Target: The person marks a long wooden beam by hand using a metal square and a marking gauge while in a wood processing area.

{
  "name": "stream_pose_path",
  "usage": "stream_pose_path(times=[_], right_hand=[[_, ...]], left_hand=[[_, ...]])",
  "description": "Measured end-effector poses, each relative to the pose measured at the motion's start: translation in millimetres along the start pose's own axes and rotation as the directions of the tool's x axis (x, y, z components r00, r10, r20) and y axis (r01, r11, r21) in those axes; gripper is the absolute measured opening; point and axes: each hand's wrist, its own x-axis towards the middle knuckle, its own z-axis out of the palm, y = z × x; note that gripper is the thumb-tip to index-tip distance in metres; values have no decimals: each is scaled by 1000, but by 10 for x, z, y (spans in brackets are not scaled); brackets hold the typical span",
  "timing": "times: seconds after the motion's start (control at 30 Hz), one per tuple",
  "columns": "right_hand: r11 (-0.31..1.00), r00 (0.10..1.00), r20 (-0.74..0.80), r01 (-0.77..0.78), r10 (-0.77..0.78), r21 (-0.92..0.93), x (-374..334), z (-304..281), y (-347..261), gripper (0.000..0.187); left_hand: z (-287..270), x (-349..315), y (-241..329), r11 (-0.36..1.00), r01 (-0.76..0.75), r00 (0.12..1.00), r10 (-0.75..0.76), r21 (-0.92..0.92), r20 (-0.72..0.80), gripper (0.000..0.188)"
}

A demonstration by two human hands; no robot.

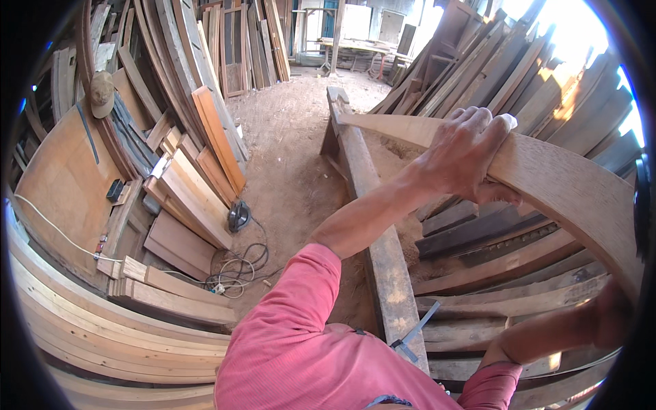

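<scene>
Pale-brown and wooden, a long board is gripped by the fingers of the left hand; whether the right hand (in shadow) grips, I cannot tell.

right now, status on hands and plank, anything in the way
Left hand gripping wooden plank; right hand at its near end, grip unclear. Grey metal tool at near end of wooden beam.

And here's the long wooden plank, pale brown, finely grained and smooth-looking, held up at a slant to the right of the narrow wooden bench! Its far end narrows away to the bench's notched far end, contact there too hard to call, while the broad near part hangs well clear of the bench's right side.
</scene>
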Motion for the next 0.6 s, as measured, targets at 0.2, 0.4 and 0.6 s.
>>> stream_pose_path(times=[0.2, 0.4, 0.6], right_hand=[[959, 861, 491, 15, 131, -283, -562, 688, 635, 74], [807, 477, 877, 490, 68, -329, -901, 956, 2050, 79], [993, 700, 705, -93, 115, -70, -837, 1940, 808, 47]], left_hand=[[-407, 115, 272, 995, 53, 998, -56, 86, 35, 109], [-690, 598, 848, 990, 126, 980, -113, -70, 163, 115], [-1155, 1057, 1070, 990, 47, 989, -64, 130, 131, 109]])
